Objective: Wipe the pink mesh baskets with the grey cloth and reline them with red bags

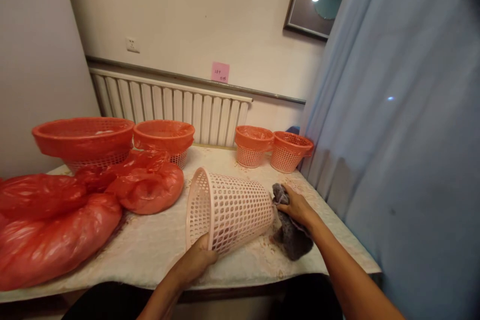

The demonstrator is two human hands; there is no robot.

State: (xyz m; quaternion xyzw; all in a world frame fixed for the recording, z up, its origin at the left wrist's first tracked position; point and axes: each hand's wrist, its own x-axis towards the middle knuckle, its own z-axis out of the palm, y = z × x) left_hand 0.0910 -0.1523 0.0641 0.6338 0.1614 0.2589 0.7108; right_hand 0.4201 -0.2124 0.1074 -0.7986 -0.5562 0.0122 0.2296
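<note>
A pale pink perforated plastic wastebasket (240, 205) lies tipped on its side above the table, its open mouth facing left. My left hand (201, 258) grips its rim from below, fingers partly hidden inside the mouth. At the basket's base end, my right hand (298, 205) is closed on a bunched grey cloth (294, 240), whose loose part hangs down toward the tabletop. The cloth is close to the basket's bottom; whether it touches is hard to tell.
Filled red plastic bags (67, 240) cover the table's left side. Wastebaskets lined with red bags stand behind: a large one (84, 137), another (165, 135), and two smaller ones (253, 147) at right. A blue curtain (393, 135) borders the right; a radiator (180, 107) is behind.
</note>
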